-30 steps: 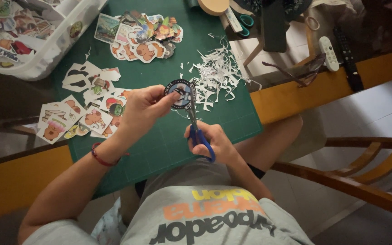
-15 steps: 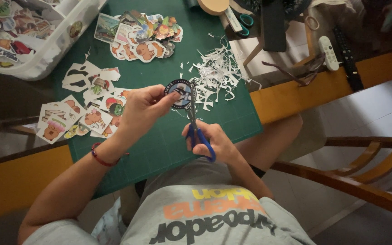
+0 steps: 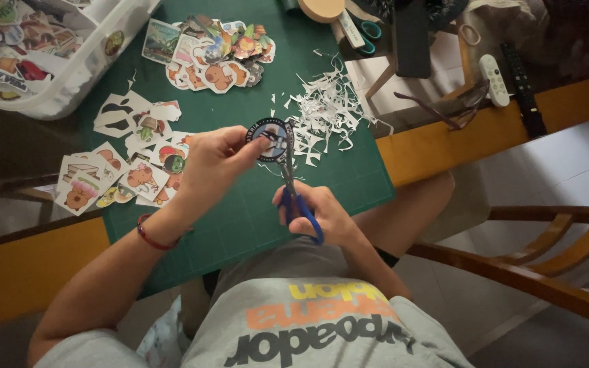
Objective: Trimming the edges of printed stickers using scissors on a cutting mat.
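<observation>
Right hand [image 3: 322, 215] grips blue-handled scissors [image 3: 293, 194], blades pointing away toward round sticker [image 3: 270, 140] pinched by left hand [image 3: 213, 163].

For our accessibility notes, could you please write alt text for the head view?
The left hand holds a round sticker while the right hand cuts it with blue-handled scissors over a green mat.

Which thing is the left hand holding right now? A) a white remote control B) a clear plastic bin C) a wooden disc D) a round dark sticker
D: the left hand pinches the round dark sticker while the blue-handled scissors in the right hand cut at its edge.
</observation>
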